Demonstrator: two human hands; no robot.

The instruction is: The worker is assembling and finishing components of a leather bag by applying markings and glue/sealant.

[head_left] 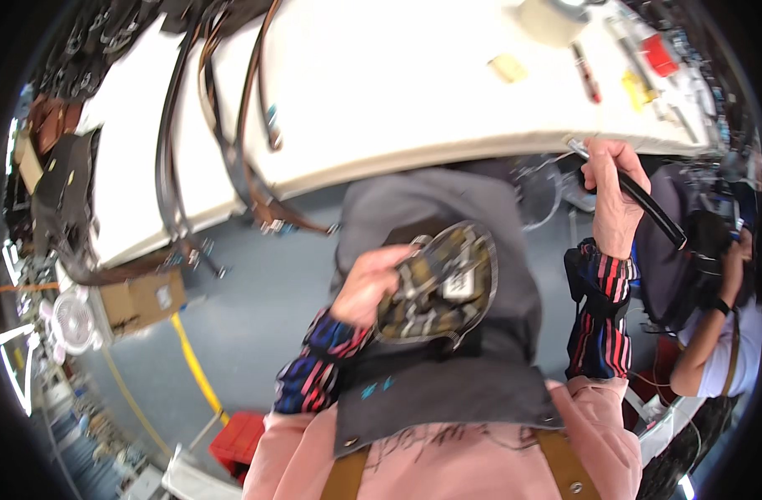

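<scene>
Head view. The left hand (366, 287) is closed at the edge of a camouflage-patterned piece (427, 304), pinching it near its upper left; the piece is held over the grey apron (431, 196) at the wearer's lap and shows a white label (460, 283) on its face. The right hand (614, 179), well apart from the left, is wrapped around a slim black item (654, 212) with a bright metal end, held slantwise near the front edge of the white surface (381, 92); whether it is a tool or a strap cannot be told. Dark straps (166, 133) hang over the surface's left part; a red object (660, 55) and a yellow object (636, 90) lie at its far right. A co-worker's arm (706, 342) appears at the right.

The step in hand is judged to be one of holding and handling, the two items not touching. The next move would call for a steady left pinch, the patterned piece probably being pliable, and a controlled right grip on the metal-ended item.
</scene>
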